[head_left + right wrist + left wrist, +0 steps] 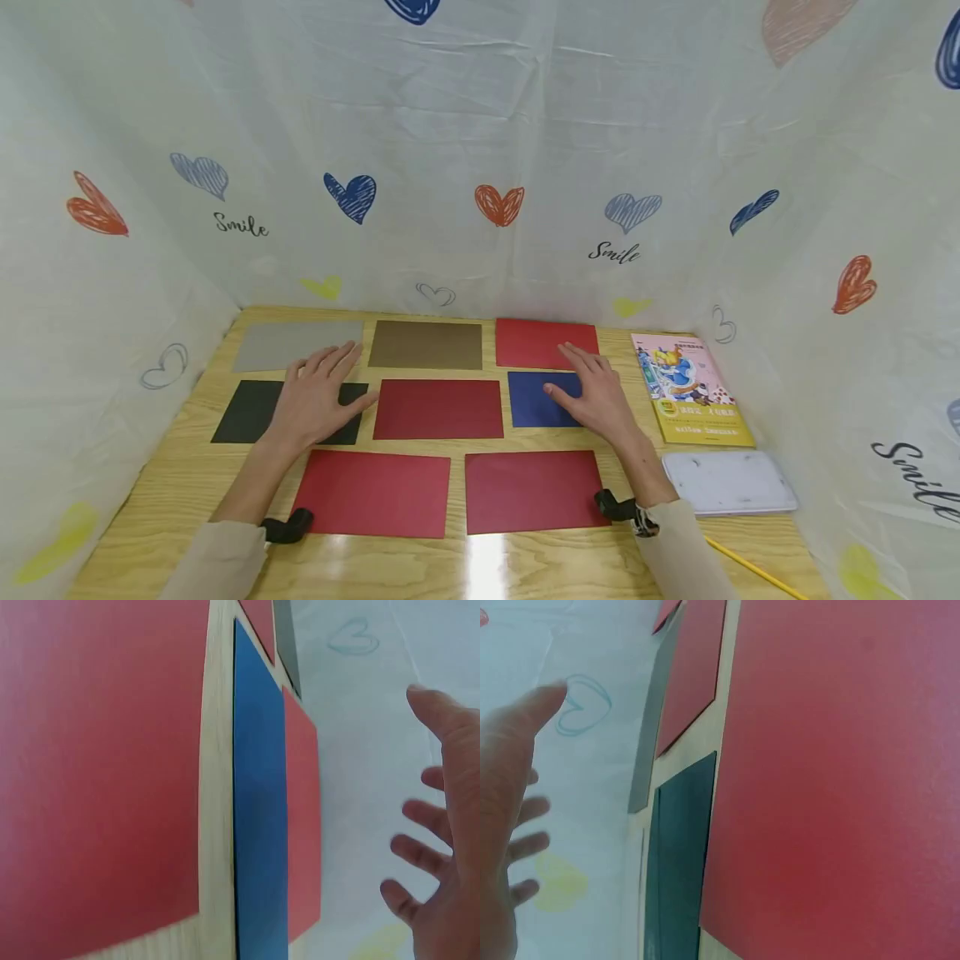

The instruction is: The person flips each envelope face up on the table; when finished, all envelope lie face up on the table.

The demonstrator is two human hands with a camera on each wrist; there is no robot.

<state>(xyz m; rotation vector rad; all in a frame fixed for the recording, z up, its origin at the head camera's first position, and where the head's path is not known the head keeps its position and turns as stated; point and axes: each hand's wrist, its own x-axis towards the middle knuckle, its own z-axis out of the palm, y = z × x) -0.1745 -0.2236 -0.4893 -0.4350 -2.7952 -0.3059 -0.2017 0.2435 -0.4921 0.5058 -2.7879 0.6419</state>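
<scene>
Black sheet [255, 411] lies at the left of the desk's [172, 467] middle row, under the left hand [315, 400], fingers spread flat and straight, tips near the grey sheet [288, 343]. Blue sheet [534, 400] sits at the right of that row, under the right hand [596, 392], also flat, grip apart, fingertips over the red sheet [536, 342]. 8 sheets in all; booklet [690, 387] at far right.

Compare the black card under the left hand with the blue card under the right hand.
The black card lies at the left end of the middle row; the blue card lies at its right end. The black card looks wider than the blue card. Both lie flat on the wooden table, each partly covered by a hand with straight fingers.
</scene>
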